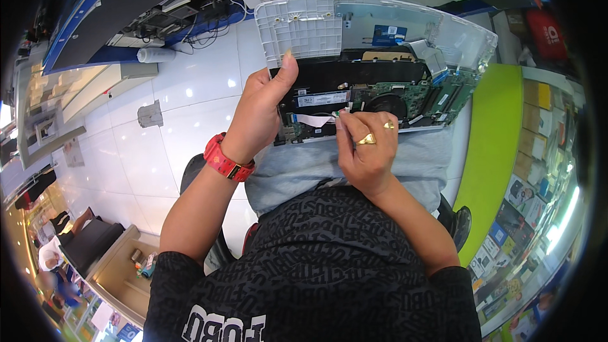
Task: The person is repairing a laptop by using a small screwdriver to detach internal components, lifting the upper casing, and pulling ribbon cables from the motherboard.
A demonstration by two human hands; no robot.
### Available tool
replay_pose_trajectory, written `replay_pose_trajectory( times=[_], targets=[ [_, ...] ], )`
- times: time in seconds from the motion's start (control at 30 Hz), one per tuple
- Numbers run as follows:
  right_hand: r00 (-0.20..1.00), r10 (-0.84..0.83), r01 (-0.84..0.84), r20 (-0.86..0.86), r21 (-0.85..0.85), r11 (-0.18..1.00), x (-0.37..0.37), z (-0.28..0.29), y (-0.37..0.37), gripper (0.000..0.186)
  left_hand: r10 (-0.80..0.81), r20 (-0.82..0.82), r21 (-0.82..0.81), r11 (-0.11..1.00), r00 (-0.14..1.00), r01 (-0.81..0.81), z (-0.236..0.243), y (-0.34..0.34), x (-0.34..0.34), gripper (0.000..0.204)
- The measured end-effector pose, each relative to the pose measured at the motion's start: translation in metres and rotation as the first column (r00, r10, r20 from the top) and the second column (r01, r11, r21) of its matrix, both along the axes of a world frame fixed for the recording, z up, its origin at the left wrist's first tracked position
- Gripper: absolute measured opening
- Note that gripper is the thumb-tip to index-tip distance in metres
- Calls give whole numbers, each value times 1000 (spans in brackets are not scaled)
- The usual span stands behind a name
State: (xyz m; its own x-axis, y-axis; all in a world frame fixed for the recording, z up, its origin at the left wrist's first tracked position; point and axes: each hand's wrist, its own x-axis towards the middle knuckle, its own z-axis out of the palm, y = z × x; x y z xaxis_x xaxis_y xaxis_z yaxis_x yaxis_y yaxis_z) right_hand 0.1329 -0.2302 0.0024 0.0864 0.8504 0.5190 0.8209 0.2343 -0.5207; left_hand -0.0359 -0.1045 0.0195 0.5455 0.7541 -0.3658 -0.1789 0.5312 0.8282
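A laptop opened up to its inside rests over my lap, its green circuit board (pixel 453 96) showing. My left hand (pixel 258 111) grips its left side, thumb up against the pale grey cover panel (pixel 301 25), which is raised at the far side. With thumb and forefinger, my right hand (pixel 370 149) pinches the end of a white ribbon cable (pixel 313 120) at the near edge of the laptop. The exact grip is partly hidden. A slim drive module (pixel 323 99) with a white label lies just beyond the cable. A round black fan (pixel 386 106) sits right of it.
A bright green counter edge (pixel 491 152) runs along the right, beside a glass case of boxed goods (pixel 532 133). At the far left stand shelves with tangled cables (pixel 206 31). An open box (pixel 123 259) and a black seat (pixel 95 244) are at the lower left.
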Motion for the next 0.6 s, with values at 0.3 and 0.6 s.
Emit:
replay_pose_trajectory(
  times=[0.3,0.6],
  targets=[
    [1000,-4,4,29,25,1000,3,-1,7,22,14,30,-26,1000,999,-13,3,-1,3,54],
    [1000,-7,7,-11,21,1000,2,-3,8,20,22,0,-28,999,1000,-22,4,-2,3,59]
  ],
)
